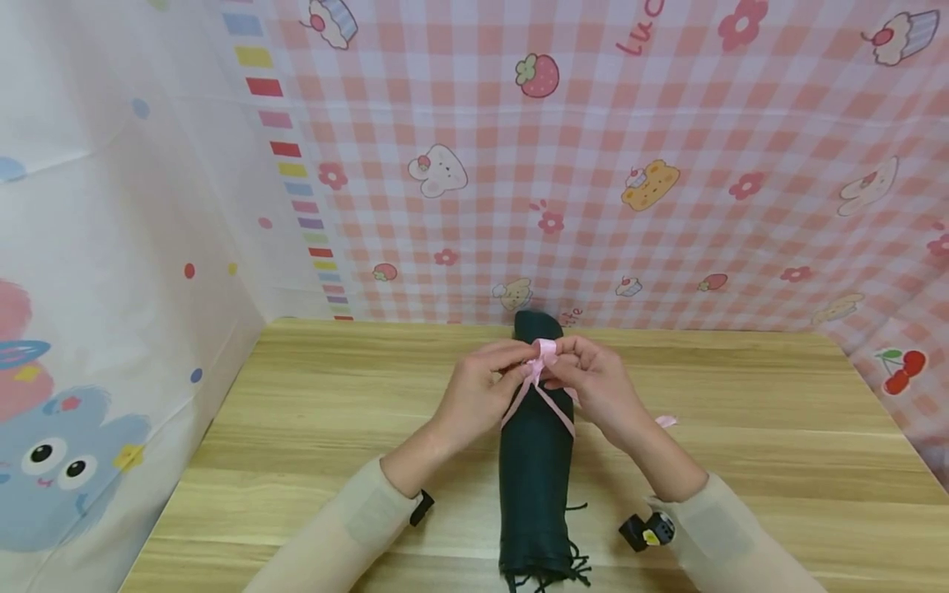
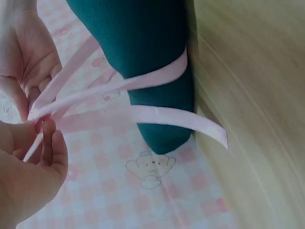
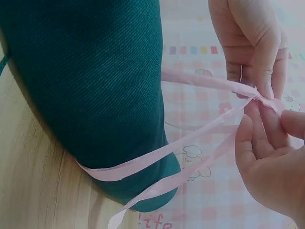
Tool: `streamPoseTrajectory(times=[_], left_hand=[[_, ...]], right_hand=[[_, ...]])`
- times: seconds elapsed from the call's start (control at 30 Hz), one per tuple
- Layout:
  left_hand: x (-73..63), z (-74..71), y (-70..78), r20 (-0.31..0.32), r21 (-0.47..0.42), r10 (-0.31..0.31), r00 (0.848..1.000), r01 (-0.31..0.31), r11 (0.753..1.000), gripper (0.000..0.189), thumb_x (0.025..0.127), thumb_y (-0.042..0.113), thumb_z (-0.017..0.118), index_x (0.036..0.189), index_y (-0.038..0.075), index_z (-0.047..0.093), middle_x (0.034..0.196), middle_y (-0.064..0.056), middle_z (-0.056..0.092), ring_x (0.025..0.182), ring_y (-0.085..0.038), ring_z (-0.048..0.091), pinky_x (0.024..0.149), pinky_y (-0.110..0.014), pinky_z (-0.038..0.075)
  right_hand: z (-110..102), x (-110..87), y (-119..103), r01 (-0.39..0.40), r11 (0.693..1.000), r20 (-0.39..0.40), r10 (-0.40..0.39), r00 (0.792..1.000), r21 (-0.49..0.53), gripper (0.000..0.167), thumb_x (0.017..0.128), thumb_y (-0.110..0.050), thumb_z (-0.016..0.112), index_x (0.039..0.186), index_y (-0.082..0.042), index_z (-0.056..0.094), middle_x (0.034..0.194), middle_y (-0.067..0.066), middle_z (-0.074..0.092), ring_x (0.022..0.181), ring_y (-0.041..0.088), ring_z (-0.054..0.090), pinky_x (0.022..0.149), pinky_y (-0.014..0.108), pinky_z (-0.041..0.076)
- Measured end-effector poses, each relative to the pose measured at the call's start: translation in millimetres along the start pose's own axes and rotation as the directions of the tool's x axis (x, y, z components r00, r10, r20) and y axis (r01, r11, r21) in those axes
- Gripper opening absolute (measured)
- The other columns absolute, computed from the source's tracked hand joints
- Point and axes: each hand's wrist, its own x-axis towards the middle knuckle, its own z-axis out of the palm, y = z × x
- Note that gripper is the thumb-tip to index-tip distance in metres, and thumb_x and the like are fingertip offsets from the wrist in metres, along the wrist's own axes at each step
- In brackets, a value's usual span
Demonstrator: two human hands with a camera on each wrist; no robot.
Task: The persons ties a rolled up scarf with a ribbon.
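Observation:
A rolled dark green scarf (image 1: 535,486) with a fringe at its near end lies lengthwise on the table. A pink ribbon (image 1: 544,352) goes round its far part, lifted above it in a loop with strands running down both sides. My left hand (image 1: 482,383) pinches the ribbon from the left, while my right hand (image 1: 596,379) pinches it from the right. In the left wrist view, my left hand (image 2: 33,171) is the lower one. The right wrist view has my right hand (image 3: 271,176) below, its fingertips meeting the left's at the ribbon (image 3: 267,101). Fingers partly hide the knot area.
The wooden table (image 1: 296,461) meets a pink checked cloth (image 1: 474,222) at its back edge. A white printed cloth (image 1: 133,247) hangs on the left. Beyond my right wrist lies a small bit of pink ribbon (image 1: 666,421). Black cameras (image 1: 648,531) are strapped under the wrists.

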Motion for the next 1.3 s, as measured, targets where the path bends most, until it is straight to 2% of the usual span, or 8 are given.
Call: streamPoseTrajectory(times=[0.2,0.37,0.5,0.73,1.03,1.17,1.23,1.3], left_hand=[[1.0,-5.4,0.8,0.072,0.069,-0.008,0.997,0.003,0.998,0.015,0.097,-0.005,0.07,0.105,0.002,0.08,0.107,-0.007,0.076,0.095,-0.018,0.068,0.085,-0.026,0.059],[1.0,-7.0,-0.9,0.075,0.111,0.057,0.996,-0.065,0.992,0.012,0.094,-0.006,0.073,0.101,0.0,0.081,0.099,-0.008,0.077,0.089,-0.019,0.07,0.081,-0.024,0.059],[-0.1,-9.3,-2.9,0.054,0.14,0.098,0.994,-0.105,0.985,0.011,0.092,-0.006,0.075,0.099,0.0,0.082,0.096,-0.008,0.077,0.085,-0.018,0.07,0.077,-0.024,0.059],[-2.3,-16.1,-2.5,0.054,0.2,0.159,0.986,-0.166,0.966,0.009,0.093,-0.003,0.076,0.1,0.0,0.081,0.095,-0.008,0.077,0.087,-0.019,0.07,0.081,-0.029,0.06],[-7.4,-26.4,-10.4,0.103,0.195,0.253,0.962,-0.269,0.943,0.012,0.089,-0.005,0.078,0.101,-0.002,0.081,0.093,-0.009,0.075,0.083,-0.019,0.067,0.078,-0.036,0.062],[-10.0,-31.5,-11.8,0.134,0.238,0.26,0.956,-0.285,0.929,0.015,0.088,-0.004,0.081,0.103,-0.003,0.08,0.095,-0.01,0.075,0.083,-0.019,0.068,0.078,-0.032,0.061],[-11.5,-33.8,-11.9,0.158,0.277,0.244,0.957,-0.28,0.919,0.016,0.088,-0.002,0.082,0.104,-0.002,0.081,0.095,-0.01,0.074,0.081,-0.019,0.066,0.078,-0.028,0.06],[-12.8,-35.9,-11.7,0.183,0.316,0.224,0.957,-0.273,0.909,0.016,0.088,-0.001,0.082,0.104,-0.002,0.081,0.094,-0.01,0.073,0.079,-0.018,0.064,0.077,-0.025,0.059]], right_hand=[[-3,-2.1,2,0.016,0.996,0.037,-0.013,0.999,-0.087,0.018,0.107,-0.007,0.057,0.113,0.009,0.062,0.112,0.018,0.074,0.098,0.02,0.072,0.088,0.033,0.06],[-3,-4.8,2,0.008,0.994,0.026,-0.006,1.0,-0.106,0.019,0.107,-0.008,0.059,0.113,0.009,0.062,0.108,0.02,0.075,0.095,0.02,0.073,0.087,0.033,0.061],[-3,-7.5,3,-0.008,0.996,-0.026,0.005,1.0,-0.084,0.019,0.105,-0.007,0.062,0.112,0.011,0.063,0.103,0.02,0.076,0.09,0.018,0.074,0.086,0.032,0.061],[-5,-10.0,2,0.041,0.999,-0.152,-0.043,0.987,-0.016,0.019,0.099,-0.003,0.071,0.106,0.014,0.069,0.092,0.012,0.078,0.085,0.025,0.077,0.084,0.039,0.062],[-8,-13.0,3,-0.029,0.995,-0.313,-0.002,0.95,-0.093,0.026,0.095,-0.01,0.078,0.109,0.008,0.064,0.09,0.01,0.076,0.076,0.017,0.075,0.08,0.025,0.061],[-13,-15.3,12,0.073,0.979,-0.326,-0.132,0.936,-0.188,0.025,0.096,-0.002,0.073,0.114,0.004,0.057,0.094,0.016,0.073,0.075,0.015,0.071,0.077,0.021,0.06],[-15,-16.4,17,0.152,0.948,-0.306,-0.238,0.922,-0.281,0.025,0.097,0.003,0.071,0.119,0.005,0.06,0.094,0.018,0.072,0.075,0.014,0.067,0.074,0.019,0.058],[-18,-17.6,21,0.221,0.894,-0.274,-0.341,0.899,-0.389,0.023,0.095,0.007,0.07,0.119,0.005,0.068,0.095,0.019,0.073,0.075,0.014,0.064,0.071,0.017,0.055]])
